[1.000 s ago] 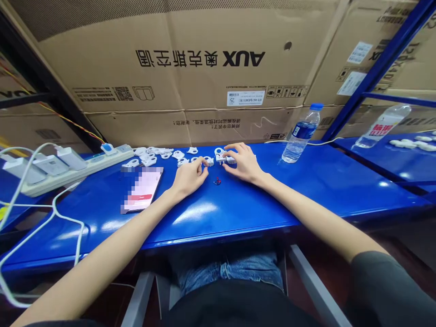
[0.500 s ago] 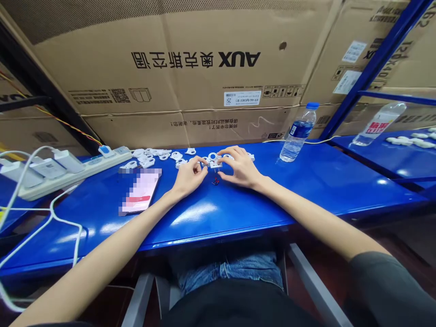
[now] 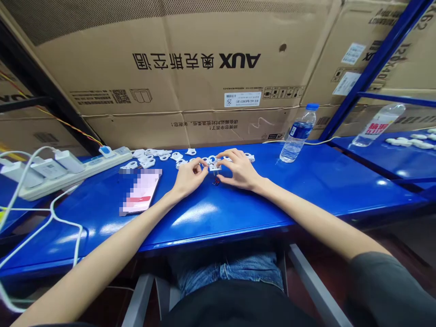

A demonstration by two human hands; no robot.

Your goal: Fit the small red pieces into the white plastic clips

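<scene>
Compared with one second ago, we see that the white plug-like piece has shifted to our left, together with our right hand, and is now between our two hands. The thumb of this hand also comes lower, close to the small red and black part on the worktop. In our judgement, this brings the piece near to the left fingertips and almost in line with the small part, so both are in easy reach.

The piece has its ring at the far side, towards the cardboard box, and its two thin metal prongs point towards us. Its long axis therefore goes from the box side to our side, more across the worktop than along it. If it is lifted or lies flat, we cannot tell.

The right fingers are bent, with forefinger and thumb apart; the forefinger is next to the ring and the thumb is near the prongs. On our left hand, the fingers are curled, thumb and forefinger close together beside the left edge of the piece. Whether either hand really pinches it, we cannot tell.
</scene>
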